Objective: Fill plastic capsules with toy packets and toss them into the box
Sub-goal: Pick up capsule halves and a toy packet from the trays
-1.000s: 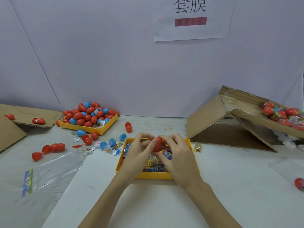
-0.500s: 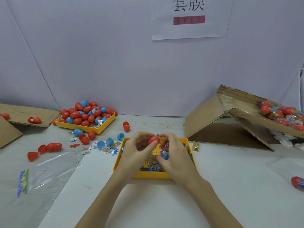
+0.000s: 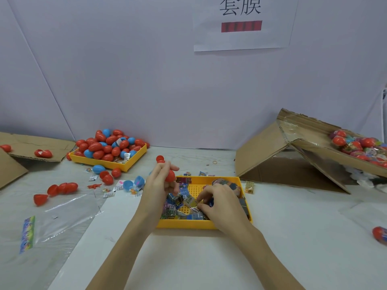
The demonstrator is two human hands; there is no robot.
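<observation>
Gripping red capsule above yellow tray left edge, left hand fingers curled round it. Right hand fingers pinched toy packet inside tray on worktop.

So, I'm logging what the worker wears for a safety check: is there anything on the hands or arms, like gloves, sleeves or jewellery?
Nothing is visible. The left hand and right hand are bare, with no gloves. Both forearms are uncovered down to the bottom of the picture, with no sleeves, watch or bracelet in view. No rings show on the fingers that can be seen.
</observation>
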